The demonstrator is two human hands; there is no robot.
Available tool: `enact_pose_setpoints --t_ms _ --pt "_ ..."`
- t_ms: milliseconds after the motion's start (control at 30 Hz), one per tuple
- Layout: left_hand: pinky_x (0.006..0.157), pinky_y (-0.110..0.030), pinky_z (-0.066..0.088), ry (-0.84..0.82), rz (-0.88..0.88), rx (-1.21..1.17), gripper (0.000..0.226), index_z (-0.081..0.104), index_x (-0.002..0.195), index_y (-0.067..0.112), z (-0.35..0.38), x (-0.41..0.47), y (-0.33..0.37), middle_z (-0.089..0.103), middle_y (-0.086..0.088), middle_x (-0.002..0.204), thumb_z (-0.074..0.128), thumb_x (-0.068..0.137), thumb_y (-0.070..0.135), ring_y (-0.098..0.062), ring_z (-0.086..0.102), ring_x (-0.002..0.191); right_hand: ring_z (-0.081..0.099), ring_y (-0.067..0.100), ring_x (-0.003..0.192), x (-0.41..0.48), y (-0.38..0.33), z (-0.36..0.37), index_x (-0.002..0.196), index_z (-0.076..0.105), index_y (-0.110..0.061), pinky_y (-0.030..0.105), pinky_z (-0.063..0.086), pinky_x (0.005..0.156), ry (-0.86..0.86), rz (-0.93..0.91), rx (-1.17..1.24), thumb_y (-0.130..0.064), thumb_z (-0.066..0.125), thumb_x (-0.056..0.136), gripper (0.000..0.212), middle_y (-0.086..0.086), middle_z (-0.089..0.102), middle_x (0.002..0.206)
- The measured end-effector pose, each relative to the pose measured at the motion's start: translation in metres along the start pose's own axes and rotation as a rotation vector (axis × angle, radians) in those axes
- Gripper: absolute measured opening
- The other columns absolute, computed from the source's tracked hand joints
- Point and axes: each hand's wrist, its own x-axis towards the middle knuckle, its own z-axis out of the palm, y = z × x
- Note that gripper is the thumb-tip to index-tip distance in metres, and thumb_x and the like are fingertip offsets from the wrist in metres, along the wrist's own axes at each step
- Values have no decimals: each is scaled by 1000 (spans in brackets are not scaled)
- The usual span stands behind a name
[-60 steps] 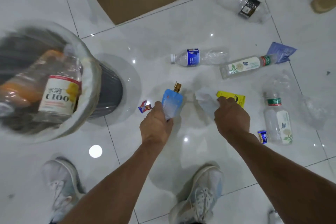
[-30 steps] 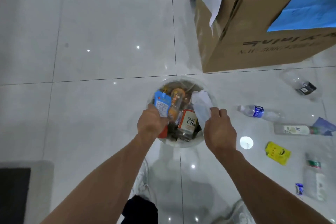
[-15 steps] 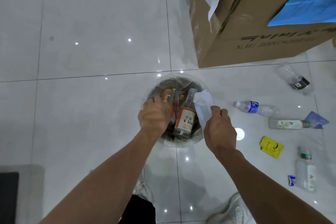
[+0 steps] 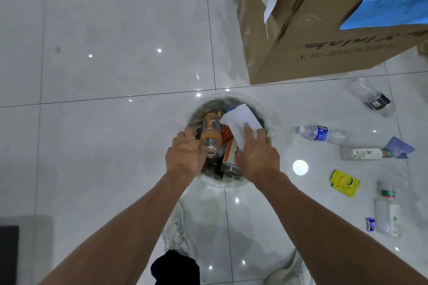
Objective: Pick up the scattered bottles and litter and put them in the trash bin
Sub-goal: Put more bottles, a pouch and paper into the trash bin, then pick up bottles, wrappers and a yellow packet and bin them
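Trash bin: round bin with a clear plastic liner [image 4: 231, 184], on the white tiled floor [image 4: 115, 146] at centre – I see it from straight above.
Bin contents: an orange-tinted plastic bottle [image 4: 210, 128] lying mouth toward me, just right of it a clear bottle with a red-and-white label [image 4: 229, 154].
Left hand: the left hand [image 4: 184, 157] is over the bin's near-left rim, fingers loosely spread and holding nothing I can make out.
Right hand: the right hand [image 4: 257, 157] is over the near-right part of the bin, gripping a flat white paper wrapper [image 4: 238, 120] by its near edge – fingers on top, thumb hidden.
Litter on the floor, right of the bin: a clear bottle with a blue label [image 4: 322, 133], a clear bottle with a white floral label [image 4: 363, 154], a yellow sachet [image 4: 345, 183], a clear bottle with a green band [image 4: 388, 210], a small blue sweet wrapper [image 4: 369, 224].
Far right: a crushed clear bottle with a black label [image 4: 370, 97], near a brown cardboard box [image 4: 324, 37].
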Motion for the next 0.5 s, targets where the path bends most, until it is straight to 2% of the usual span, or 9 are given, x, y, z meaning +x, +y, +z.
enact_pose_setpoints --t_ms 233,400,500 --pt "82 -37 47 64 77 -7 29 48 115 19 2 -7 9 52 -3 110 53 92 37 -22 52 99 41 27 128 -20 19 -1 148 16 -25 39 43 100 67 -39 -6 -61 41 91 72 9 29 146" --pt "78 -32 45 134 96 -33 29 51 118 19 4 -20 28 53 -1 115 48 93 32 -21 53 101 50 23 111 -49 38 -8 142 26 -21 31 47 83 110 -1 -11 -50 41 94 57 8 41 132" --pt "76 -32 45 217 215 -18 27 54 115 19 0 -37 46 53 -1 113 48 91 28 -21 55 99 49 23 116 -65 59 -17 143 28 -19 33 47 85 113 78 -37 -46 39 97 54 8 40 135"
